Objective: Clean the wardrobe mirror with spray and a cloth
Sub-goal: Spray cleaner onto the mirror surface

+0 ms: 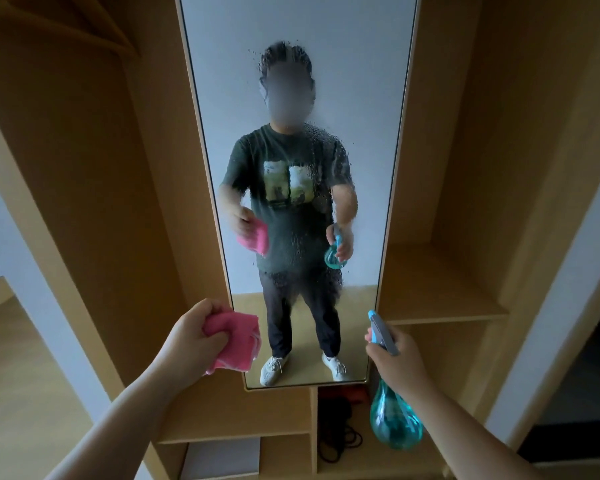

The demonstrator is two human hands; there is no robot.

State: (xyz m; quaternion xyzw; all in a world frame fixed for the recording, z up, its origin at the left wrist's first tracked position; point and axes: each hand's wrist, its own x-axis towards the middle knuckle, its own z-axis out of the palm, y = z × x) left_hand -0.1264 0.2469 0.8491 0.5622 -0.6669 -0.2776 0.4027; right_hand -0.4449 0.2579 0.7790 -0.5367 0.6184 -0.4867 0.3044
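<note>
We grip cloth (237,341) bunched in L hand (191,336) at mirror (222,64) lower-left corner; R hand (395,362) curled round spray bottle (395,422) neck, by mirror lower-right. Droplets (302,244) mid-mirror.

One view only: head cam, wide-angle, with straight lines bowing at the frame edges. It faces the mirror (361,168) head-on, pitched down, at close range. The mirror fills the centre and the wardrobe (447,168) flanks both sides. Left hand (191,336) and right hand (394,358) sit low in frame.
</note>
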